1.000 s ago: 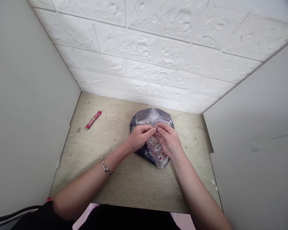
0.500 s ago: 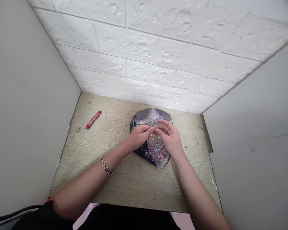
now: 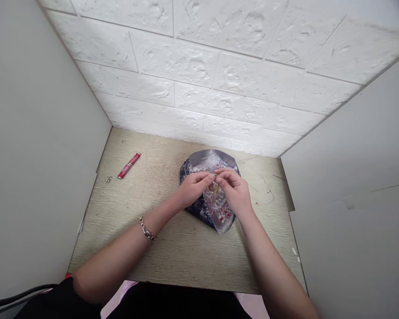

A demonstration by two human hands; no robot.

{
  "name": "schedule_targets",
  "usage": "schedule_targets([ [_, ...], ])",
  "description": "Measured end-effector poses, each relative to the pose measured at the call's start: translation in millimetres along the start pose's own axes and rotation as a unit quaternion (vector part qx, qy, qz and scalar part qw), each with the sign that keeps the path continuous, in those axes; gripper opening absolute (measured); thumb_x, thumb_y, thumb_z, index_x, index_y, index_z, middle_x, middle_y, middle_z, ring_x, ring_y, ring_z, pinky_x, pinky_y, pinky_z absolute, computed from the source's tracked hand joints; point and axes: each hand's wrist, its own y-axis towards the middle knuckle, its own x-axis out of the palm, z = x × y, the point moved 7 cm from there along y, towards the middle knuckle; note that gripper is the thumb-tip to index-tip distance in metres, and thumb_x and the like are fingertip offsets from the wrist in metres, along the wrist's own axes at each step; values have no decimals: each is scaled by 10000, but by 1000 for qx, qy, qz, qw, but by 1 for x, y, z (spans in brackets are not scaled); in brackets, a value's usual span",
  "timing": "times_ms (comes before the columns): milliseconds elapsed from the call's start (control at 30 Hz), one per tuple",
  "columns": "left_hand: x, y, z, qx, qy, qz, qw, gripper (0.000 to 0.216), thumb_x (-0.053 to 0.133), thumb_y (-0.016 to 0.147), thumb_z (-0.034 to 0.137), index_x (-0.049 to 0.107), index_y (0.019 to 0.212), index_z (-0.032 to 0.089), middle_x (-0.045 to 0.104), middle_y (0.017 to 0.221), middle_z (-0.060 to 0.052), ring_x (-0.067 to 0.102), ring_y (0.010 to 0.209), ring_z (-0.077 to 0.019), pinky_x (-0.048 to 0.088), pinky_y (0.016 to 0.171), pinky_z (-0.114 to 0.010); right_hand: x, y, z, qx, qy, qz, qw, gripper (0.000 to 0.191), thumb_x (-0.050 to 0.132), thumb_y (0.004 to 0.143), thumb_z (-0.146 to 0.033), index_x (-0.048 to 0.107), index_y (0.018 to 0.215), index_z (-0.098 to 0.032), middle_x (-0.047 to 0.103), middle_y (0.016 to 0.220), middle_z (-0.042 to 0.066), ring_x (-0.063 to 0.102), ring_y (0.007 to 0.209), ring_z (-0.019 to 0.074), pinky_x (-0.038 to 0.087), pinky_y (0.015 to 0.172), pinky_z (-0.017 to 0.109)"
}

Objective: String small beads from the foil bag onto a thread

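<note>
Colourful beads lie in a silvery, dark-blue patterned cloth pouch or bag spread on the table. Above them my left hand pinches thumb against fingers, its tip meeting the fingertips of my right hand. The right thumb and index finger are also pressed together, with the other fingers curled. Whatever sits between the fingertips is too small to make out. A chain bracelet circles my left wrist.
A red tube-like stick lies at the left on the wooden table, near small metal bits. Thin thread curls at the right. A white brick-pattern wall stands behind, with grey panels on both sides.
The fingers of my right hand have curled in and lowered slightly towards the left fingertips. Both hands otherwise keep their place over the beads.
</note>
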Motion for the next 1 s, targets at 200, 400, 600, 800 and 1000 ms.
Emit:
schedule_targets([
  [200,-1,1,-3,-22,-34,7,999,279,494,742,375,576,644,127,517,528,26,297,376,-21,209,380,-194,-6,2,2,-14,-98,21,995,208,425,817,-323,573,770,-184,608,868,46,554,861,152,423,811,320],
  [400,-16,0,-7,-34,-162,106,981,262,500,744,378,558,693,127,440,467,56,260,330,-6,167,333,-177,22,-8,21,-24,-400,-163,901,356,359,734,-53,632,913,-194,516,1188,94,459,1105,220,187,992,531],
  [600,-28,-1,-11,-27,-192,177,965,247,497,756,365,547,675,138,320,428,84,227,322,-5,158,325,-167,22,-10,26,11,-488,-180,854,313,365,734,-70,653,695,-183,550,1122,85,475,1071,229,50,982,596],
  [800,-24,-2,-9,-19,-159,159,974,256,492,761,367,555,679,133,294,429,82,229,345,-12,165,342,-172,19,-8,25,30,-509,-164,844,314,355,762,-103,642,642,-145,586,961,103,514,957,211,113,1001,536],
  [1000,-24,-1,-10,-5,-115,156,981,265,482,768,375,562,691,135,292,433,78,242,371,-24,182,364,-184,21,-8,24,18,-486,-161,858,283,357,767,-122,621,838,-195,555,1046,78,494,997,206,143,979,565],
])
